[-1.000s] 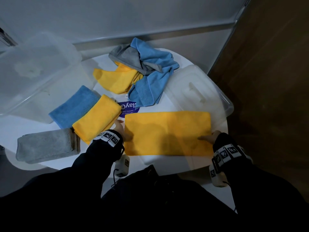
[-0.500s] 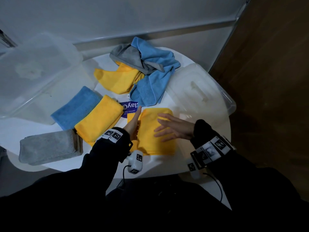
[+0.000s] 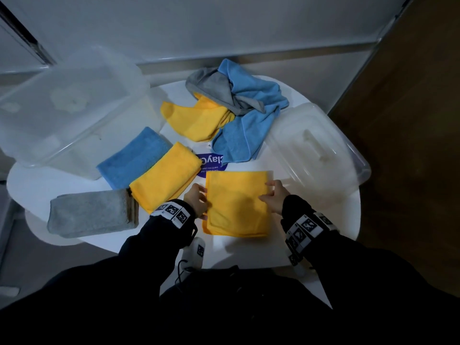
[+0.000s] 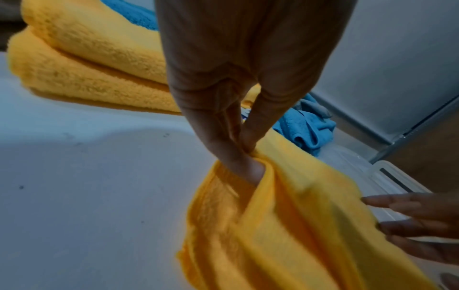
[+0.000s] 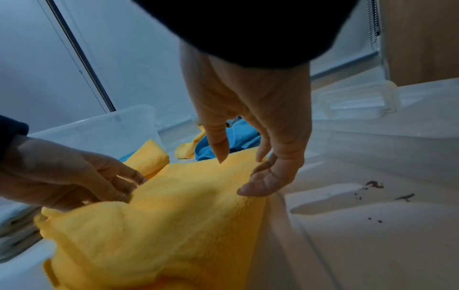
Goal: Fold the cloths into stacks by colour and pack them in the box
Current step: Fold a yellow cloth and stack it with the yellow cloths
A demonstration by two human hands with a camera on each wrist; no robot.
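Observation:
A yellow cloth, folded to a square, lies on the white table in front of me. My left hand pinches its left edge between thumb and fingers, bunching the cloth there. My right hand has loose, fairly straight fingers touching the cloth's right edge without gripping it. To the left sit folded stacks: blue, yellow and grey. A loose pile at the back holds a yellow cloth, a grey cloth and a blue cloth.
A clear plastic box stands at the back left. Its clear lid lies at the right, just beside my right hand. A purple and white label lies between the stacks and the pile. The table edge runs close to my body.
The yellow cloth was a long strip; my right hand folded its right end over to the left, making a square. Now the right hand is at the new right edge and the left pinches the left edge.

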